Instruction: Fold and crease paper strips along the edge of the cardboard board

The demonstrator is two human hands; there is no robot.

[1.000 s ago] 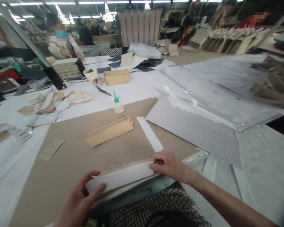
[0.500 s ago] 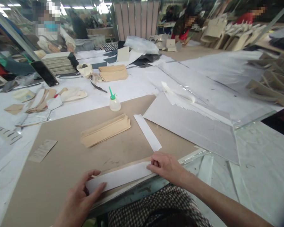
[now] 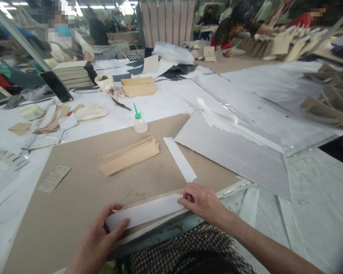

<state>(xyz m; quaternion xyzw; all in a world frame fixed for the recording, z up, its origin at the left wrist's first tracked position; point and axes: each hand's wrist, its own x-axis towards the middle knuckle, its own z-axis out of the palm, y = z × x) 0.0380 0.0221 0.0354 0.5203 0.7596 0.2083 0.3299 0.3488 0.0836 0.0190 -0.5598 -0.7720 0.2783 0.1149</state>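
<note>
A long white strip (image 3: 148, 210) lies near the front edge of the brown board (image 3: 82, 213), with a thin tan edge showing along its far side. Around its left end my left hand (image 3: 101, 228) is curled, thumb on top and fingers at the far edge. At the right end my right hand (image 3: 198, 199) pinches the strip's corner between thumb and bent fingers. Just beyond the right hand rests a second white strip (image 3: 180, 159). A stack of tan strips (image 3: 131, 155) sits farther back on the board.
A bottle with a green spout (image 3: 140, 122) stands behind the tan strips. To the right lies a large grey sheet (image 3: 234, 152) with white strips fanned along its far edge. A printed card (image 3: 54, 179) is at left. Co-workers are across the table.
My hands and the white strip keep nearly the same place. The view has shifted slightly. At the back right, a co-worker's arm now reaches toward the stacked beige pieces.
</note>
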